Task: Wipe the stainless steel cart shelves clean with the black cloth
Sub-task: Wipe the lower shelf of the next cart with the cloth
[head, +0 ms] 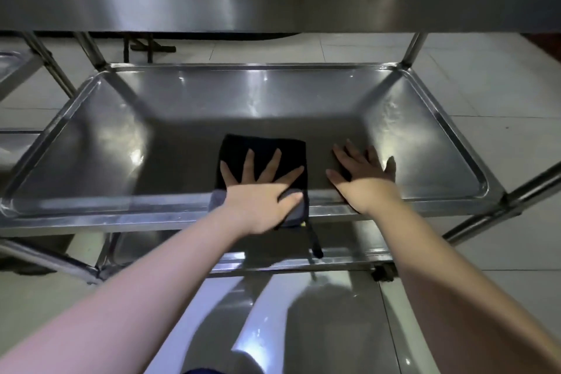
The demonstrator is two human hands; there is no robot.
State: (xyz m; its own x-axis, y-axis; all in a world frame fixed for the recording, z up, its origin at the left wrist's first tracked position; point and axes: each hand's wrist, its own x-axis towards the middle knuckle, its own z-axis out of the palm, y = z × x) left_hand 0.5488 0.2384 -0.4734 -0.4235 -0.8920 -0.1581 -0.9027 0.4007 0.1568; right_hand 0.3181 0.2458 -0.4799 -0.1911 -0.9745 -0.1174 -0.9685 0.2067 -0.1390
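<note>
Under the upper shelf (273, 3), left hand (260, 198) flattens black cloth (263, 146) beside right hand (362, 180).

Floor's pale glossy tiles (491, 91), pretty reflective, with thin grout lines. Off at the left edge there's a second steel rack (15, 68), only partly showing. Further back, some black crossed legs (147, 48) stand on the tiles.

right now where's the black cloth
Head view: the square black cloth lies at the near edge of the stainless steel middle shelf, under the left hand, left of the right hand.
</note>
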